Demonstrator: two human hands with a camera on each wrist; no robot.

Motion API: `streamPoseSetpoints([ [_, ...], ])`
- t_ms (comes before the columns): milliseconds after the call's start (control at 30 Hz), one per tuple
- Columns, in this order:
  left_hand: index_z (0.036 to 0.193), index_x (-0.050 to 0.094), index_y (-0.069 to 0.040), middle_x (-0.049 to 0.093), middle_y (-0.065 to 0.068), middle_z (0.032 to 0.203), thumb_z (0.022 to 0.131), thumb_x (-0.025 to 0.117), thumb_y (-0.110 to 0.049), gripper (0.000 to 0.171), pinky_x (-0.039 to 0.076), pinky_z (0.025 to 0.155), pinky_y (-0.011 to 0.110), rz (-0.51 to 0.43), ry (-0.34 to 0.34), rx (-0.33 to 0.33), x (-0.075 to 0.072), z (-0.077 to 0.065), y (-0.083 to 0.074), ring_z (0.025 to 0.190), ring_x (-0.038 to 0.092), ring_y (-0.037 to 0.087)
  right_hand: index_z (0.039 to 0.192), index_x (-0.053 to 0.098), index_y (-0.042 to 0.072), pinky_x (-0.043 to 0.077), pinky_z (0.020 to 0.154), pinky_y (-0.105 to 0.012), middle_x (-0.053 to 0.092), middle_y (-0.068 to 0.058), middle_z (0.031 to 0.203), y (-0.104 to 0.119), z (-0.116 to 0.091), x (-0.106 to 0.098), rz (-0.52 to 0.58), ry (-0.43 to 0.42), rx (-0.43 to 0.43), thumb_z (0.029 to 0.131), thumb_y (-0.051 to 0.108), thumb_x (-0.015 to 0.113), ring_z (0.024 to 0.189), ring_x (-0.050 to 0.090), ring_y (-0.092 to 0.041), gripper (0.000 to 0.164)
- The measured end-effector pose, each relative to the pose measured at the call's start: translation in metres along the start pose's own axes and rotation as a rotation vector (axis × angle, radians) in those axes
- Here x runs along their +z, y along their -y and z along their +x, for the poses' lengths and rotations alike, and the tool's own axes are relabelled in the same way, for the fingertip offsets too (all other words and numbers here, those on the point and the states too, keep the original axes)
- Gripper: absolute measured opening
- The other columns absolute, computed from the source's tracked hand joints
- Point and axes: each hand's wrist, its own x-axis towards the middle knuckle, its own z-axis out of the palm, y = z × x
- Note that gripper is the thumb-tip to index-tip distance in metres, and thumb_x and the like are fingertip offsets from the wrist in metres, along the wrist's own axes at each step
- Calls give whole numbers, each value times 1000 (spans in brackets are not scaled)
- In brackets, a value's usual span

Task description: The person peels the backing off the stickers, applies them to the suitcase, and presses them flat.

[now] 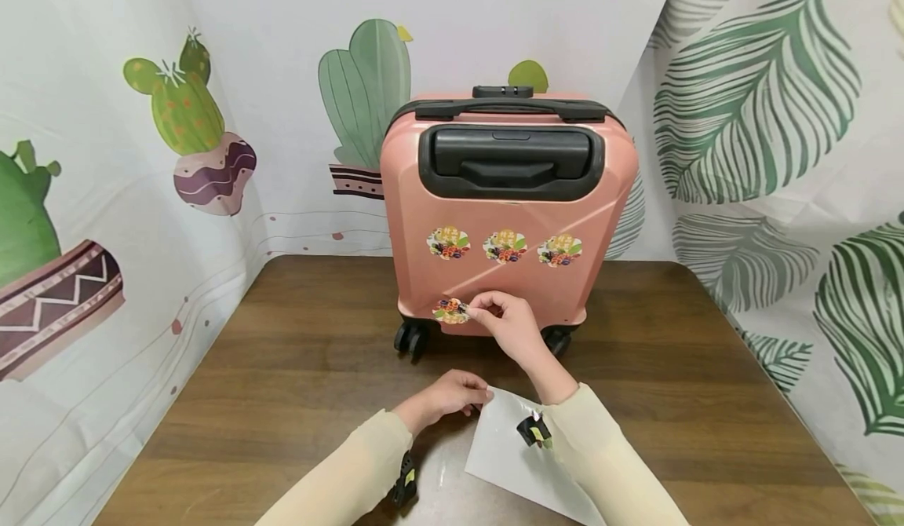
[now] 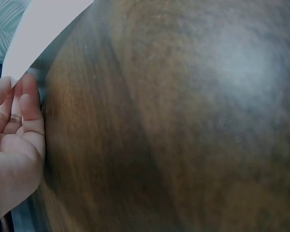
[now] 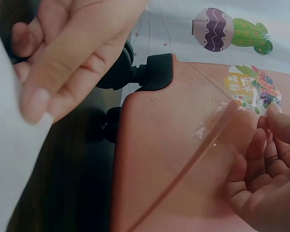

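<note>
My right hand (image 1: 510, 323) pinches the edge of a round fruit sticker (image 1: 449, 311) between thumb and fingertips, in front of the lower left of a pink suitcase (image 1: 494, 216). In the right wrist view this fruit sticker (image 3: 246, 87) shows its yellow lettering and printed fruit. Three similar stickers (image 1: 504, 246) sit in a row across the suitcase's front. Lower down, my left hand (image 1: 452, 395) holds a corner of a white sheet (image 1: 512, 463) between thumb and fingers; the left wrist view shows the sheet (image 2: 43, 31) rising from that pinch. My right forearm hides part of the sheet.
The suitcase stands upright on black wheels (image 1: 411, 341) on the brown wooden table (image 1: 297, 353), its black handle (image 1: 512, 161) lowered. A curtain (image 1: 282, 55) printed with cacti and leaves hangs behind. Black cameras (image 1: 534, 429) are strapped to both wrists.
</note>
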Motion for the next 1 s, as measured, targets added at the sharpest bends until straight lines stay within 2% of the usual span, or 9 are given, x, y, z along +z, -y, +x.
streamPoseSetpoints([
  [100, 102, 72, 7, 67, 0, 81, 97, 67, -13, 21, 48, 62, 21, 35, -6, 4, 2, -1, -3, 74, 57, 8, 92, 75, 6, 42, 65, -23, 71, -11, 84, 3, 1, 1, -2, -8, -5, 95, 14, 73, 72, 52, -13, 9],
  [300, 104, 73, 7, 66, -1, 81, 98, 66, -13, 21, 48, 64, 21, 22, -9, 1, 2, -1, -2, 75, 57, 8, 92, 75, 6, 42, 64, -24, 70, -10, 82, 9, 2, 2, -9, -23, -8, 95, 15, 73, 70, 52, -12, 10],
  [600, 109, 73, 6, 67, 1, 84, 98, 66, -14, 23, 48, 65, 22, 19, -10, -4, 1, -2, 0, 75, 57, 9, 91, 78, 6, 40, 59, -23, 68, -18, 76, 17, 2, 3, -14, -70, 8, 94, 16, 73, 65, 51, -12, 12],
  [833, 111, 73, 6, 67, 3, 84, 98, 66, -14, 25, 49, 65, 22, 21, -15, -1, 2, -1, 2, 76, 58, 9, 92, 78, 7, 37, 58, -22, 65, -8, 73, 18, 4, 6, -40, -97, 3, 93, 20, 75, 65, 49, -13, 13],
  [1000, 113, 72, 6, 69, 7, 87, 98, 66, -14, 26, 51, 66, 24, 25, -19, 4, 1, 0, 3, 78, 60, 9, 92, 79, 8, 37, 58, -22, 67, -8, 75, 19, 6, 9, -57, -121, -1, 93, 21, 76, 67, 49, -14, 14],
])
